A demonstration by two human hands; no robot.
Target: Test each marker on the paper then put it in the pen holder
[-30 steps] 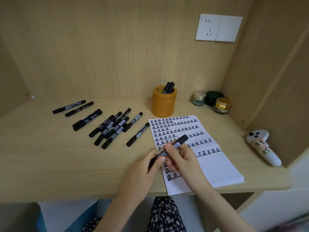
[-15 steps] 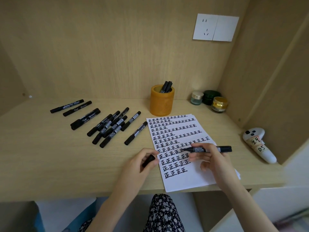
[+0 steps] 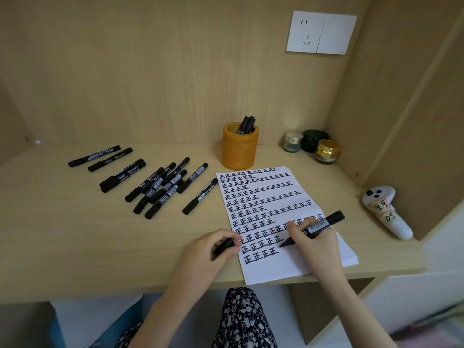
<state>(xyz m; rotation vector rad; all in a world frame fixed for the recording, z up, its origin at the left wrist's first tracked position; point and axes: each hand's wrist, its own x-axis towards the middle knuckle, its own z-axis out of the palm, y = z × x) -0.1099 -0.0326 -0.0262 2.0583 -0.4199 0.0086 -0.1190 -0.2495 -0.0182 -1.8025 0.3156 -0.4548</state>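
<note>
Presently, the uncapped black marker (image 3: 316, 227) is held in a writing grip by the right hand (image 3: 313, 243), fingers curled round its barrel; the tip is at the paper (image 3: 276, 268), just right of the second-to-last row of written characters. Whether the tip actually touches the sheet cannot be told. The marker slants up and to the right, its rear end past the knuckles.

The left hand (image 3: 209, 251) rests on the desk (image 3: 75, 242) at the sheet's left edge, fingers closed round the black cap (image 3: 224, 246). The two hands are apart, with the lower rows of characters between them.

The paper lies flat near the front edge of the desk, covered in rows of the same black character over most of its length.

Behind the sheet's top edge stands the orange pen holder (image 3: 240, 149), upright, with a few black markers protruding from it.

To the left lie the loose capped markers (image 3: 160, 187), some overlapping in a cluster, others apart.

At right rear stand three small jars (image 3: 311, 145). A white controller (image 3: 385, 210) lies by the right wall. A wall socket (image 3: 321, 32) is mounted above.
</note>
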